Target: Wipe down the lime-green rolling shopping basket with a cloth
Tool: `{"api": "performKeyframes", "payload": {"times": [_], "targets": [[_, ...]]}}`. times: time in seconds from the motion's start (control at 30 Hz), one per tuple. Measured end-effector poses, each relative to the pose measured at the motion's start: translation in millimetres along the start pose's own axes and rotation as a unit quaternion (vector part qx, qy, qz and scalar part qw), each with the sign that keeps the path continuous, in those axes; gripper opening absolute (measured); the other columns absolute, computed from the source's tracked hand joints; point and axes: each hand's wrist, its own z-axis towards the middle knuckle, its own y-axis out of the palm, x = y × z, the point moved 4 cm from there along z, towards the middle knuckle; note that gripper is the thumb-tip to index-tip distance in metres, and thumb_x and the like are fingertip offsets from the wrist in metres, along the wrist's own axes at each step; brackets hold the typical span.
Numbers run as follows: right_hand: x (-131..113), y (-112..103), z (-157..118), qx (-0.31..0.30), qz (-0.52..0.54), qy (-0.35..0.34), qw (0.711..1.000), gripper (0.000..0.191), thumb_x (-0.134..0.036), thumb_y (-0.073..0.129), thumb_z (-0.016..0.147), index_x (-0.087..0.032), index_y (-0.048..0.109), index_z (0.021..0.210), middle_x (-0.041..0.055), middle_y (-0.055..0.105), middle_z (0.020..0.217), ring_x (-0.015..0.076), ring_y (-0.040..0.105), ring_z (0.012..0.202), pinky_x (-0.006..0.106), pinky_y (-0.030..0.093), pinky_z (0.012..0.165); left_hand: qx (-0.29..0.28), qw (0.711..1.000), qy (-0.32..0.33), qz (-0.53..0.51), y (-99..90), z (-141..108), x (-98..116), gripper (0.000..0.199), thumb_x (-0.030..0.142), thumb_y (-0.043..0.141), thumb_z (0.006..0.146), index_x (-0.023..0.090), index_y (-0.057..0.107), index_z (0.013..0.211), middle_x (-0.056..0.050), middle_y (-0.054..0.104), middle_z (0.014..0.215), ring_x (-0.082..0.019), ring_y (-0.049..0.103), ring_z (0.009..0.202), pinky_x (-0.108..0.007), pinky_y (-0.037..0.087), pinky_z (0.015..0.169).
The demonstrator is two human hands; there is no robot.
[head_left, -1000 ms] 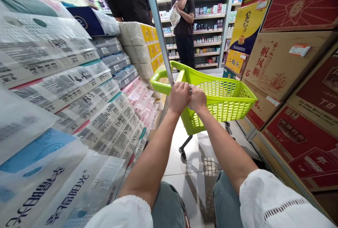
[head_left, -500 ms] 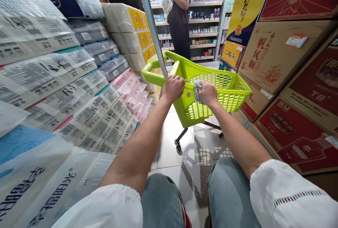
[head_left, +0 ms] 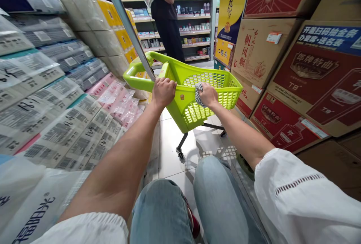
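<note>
A lime-green plastic shopping cart (head_left: 172, 113) with a perforated basket stands in front of my knees. My left hand (head_left: 164, 92) is closed over the near rim of the cart, beside the foot of a grey metal pole (head_left: 126, 23). Bunched in my right hand (head_left: 209, 95) is a grey-and-white striped cloth (head_left: 199, 95), pressed against the basket's near side just below the rim. A small sticker (head_left: 182, 97) shows on the green panel between both hands. My right fingers are partly hidden by the cloth.
Stacked paper packs (head_left: 70, 123) line the left side. Liquor cartons (head_left: 282, 119) are piled on the right. A standing person (head_left: 166, 22) holds a white bag before the product shelves (head_left: 194, 33). One cart caster (head_left: 181, 156) rests on the tiled floor (head_left: 175, 178).
The view has swung to the right, so the cart sits further left in it. Along the basket's side, my right hand and the cloth have slid slightly right. My left hand keeps its grip.
</note>
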Motion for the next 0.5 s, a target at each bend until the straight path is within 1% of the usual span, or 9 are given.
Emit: {"api": "performKeyframes", "payload": {"times": [0.07, 0.13, 0.2, 0.27, 0.3, 0.37, 0.4, 0.47, 0.5], "targets": [[13, -8, -4, 0.003, 0.020, 0.011, 1.000, 0.030, -0.030, 0.050, 0.089, -0.020, 0.062, 0.115, 0.0095, 0.059, 0.124, 0.0256, 0.058, 0.105, 0.036, 0.044, 0.091, 0.004, 1.000, -0.001, 0.010, 0.2, 0, 6, 0.044, 0.037, 0.030, 0.102, 0.009, 0.063, 0.101, -0.009, 0.066, 0.103, -0.018, 0.050, 0.107, -0.045, 0.025, 0.112], [28, -15, -8, 0.013, 0.045, 0.022, 0.999, 0.030, -0.031, 0.054, 0.088, -0.019, 0.063, 0.114, 0.0100, 0.055, 0.128, 0.0247, 0.057, 0.106, 0.035, 0.044, 0.094, 0.020, 1.000, 0.015, 0.018, 3.4, -1, 20, 0.037, 0.034, 0.037, 0.101, 0.010, 0.061, 0.114, -0.008, 0.066, 0.116, -0.018, 0.049, 0.115, -0.048, 0.018, 0.117], [44, -22, -13, 0.030, 0.076, 0.038, 0.996, 0.031, -0.034, 0.057, 0.087, -0.018, 0.064, 0.112, 0.0106, 0.054, 0.126, 0.0242, 0.056, 0.108, 0.035, 0.043, 0.098, 0.033, 0.999, 0.040, 0.002, 10.3, -4, 43, 0.039, 0.032, 0.042, 0.099, 0.010, 0.055, 0.128, -0.008, 0.059, 0.133, -0.019, 0.045, 0.127, -0.049, 0.009, 0.121], [63, -25, -21, 0.042, 0.116, 0.068, 0.990, 0.031, -0.038, 0.058, 0.086, -0.018, 0.066, 0.108, 0.0099, 0.058, 0.119, 0.0235, 0.056, 0.109, 0.036, 0.042, 0.100, 0.024, 0.997, 0.048, -0.046, 21.0, -6, 73, 0.044, 0.033, 0.044, 0.097, 0.011, 0.051, 0.135, -0.010, 0.054, 0.141, -0.021, 0.040, 0.134, -0.047, 0.007, 0.123], [73, -25, -26, 0.043, 0.142, 0.087, 0.985, 0.031, -0.040, 0.059, 0.085, -0.018, 0.066, 0.105, 0.0087, 0.061, 0.113, 0.0228, 0.056, 0.106, 0.037, 0.042, 0.100, 0.006, 0.996, 0.040, -0.085, 27.8, -8, 90, 0.046, 0.037, 0.044, 0.097, 0.013, 0.051, 0.136, -0.010, 0.054, 0.141, -0.022, 0.042, 0.134, -0.046, 0.010, 0.123], [93, -24, -39, 0.034, 0.217, 0.132, 0.967, 0.031, -0.043, 0.059, 0.083, -0.018, 0.067, 0.100, 0.0055, 0.066, 0.102, 0.0208, 0.059, 0.099, 0.037, 0.044, 0.097, -0.041, 0.981, -0.009, -0.187, 43.9, -11, 126, 0.049, 0.041, 0.041, 0.098, 0.015, 0.050, 0.138, -0.012, 0.055, 0.140, -0.023, 0.048, 0.130, -0.042, 0.027, 0.117], [103, -23, -48, 0.027, 0.265, 0.156, 0.951, 0.031, -0.044, 0.060, 0.082, -0.018, 0.067, 0.099, 0.0040, 0.067, 0.098, 0.0197, 0.060, 0.095, 0.037, 0.046, 0.095, -0.066, 0.970, -0.033, -0.231, 52.8, -14, 145, 0.050, 0.041, 0.040, 0.098, 0.014, 0.049, 0.139, -0.014, 0.055, 0.139, -0.024, 0.050, 0.129, -0.040, 0.034, 0.112], [123, -22, -68, 0.012, 0.362, 0.205, 0.909, 0.032, -0.044, 0.061, 0.080, -0.018, 0.067, 0.098, 0.0024, 0.070, 0.093, 0.0180, 0.062, 0.090, 0.034, 0.048, 0.091, -0.106, 0.948, -0.068, -0.293, 70.8, -21, 183, 0.048, 0.041, 0.040, 0.097, 0.013, 0.053, 0.135, -0.015, 0.059, 0.135, -0.025, 0.055, 0.124, -0.037, 0.041, 0.106], [134, -21, -80, 0.006, 0.402, 0.229, 0.887, 0.033, -0.044, 0.063, 0.078, -0.018, 0.067, 0.099, 0.0020, 0.070, 0.092, 0.0176, 0.063, 0.090, 0.033, 0.049, 0.089, -0.131, 0.935, -0.083, -0.320, 80.7, -25, 202, 0.046, 0.040, 0.039, 0.097, 0.014, 0.057, 0.130, -0.014, 0.063, 0.128, -0.024, 0.059, 0.118, -0.035, 0.044, 0.101]]}}
